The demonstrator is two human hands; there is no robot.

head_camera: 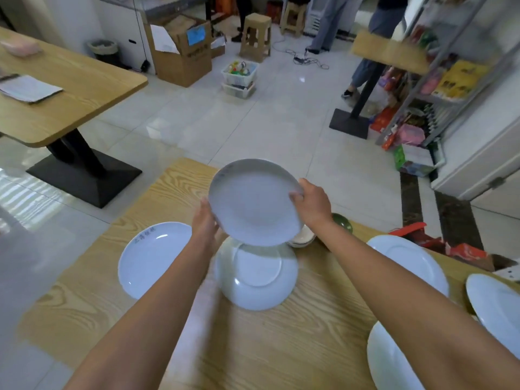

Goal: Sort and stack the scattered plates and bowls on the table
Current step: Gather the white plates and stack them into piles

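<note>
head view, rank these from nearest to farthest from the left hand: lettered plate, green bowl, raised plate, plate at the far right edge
From the left hand:
1. raised plate, in its grip, just to its right.
2. lettered plate, lying to its left.
3. green bowl, beyond the right hand.
4. far right plate, at the frame's edge.

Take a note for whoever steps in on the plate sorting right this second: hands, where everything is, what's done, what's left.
Left hand and right hand: both grip the rim of one held white plate, tilted in the air above the wooden table.
On the table: upside-down white dish under it, lettered plate left, three plates right: middle-right plate, far-right plate, near-right plate. Small pale bowl and green bowl lie behind.
Done: nothing looks stacked yet.
Left: set the held plate down, stack plates, then bowls.
</note>
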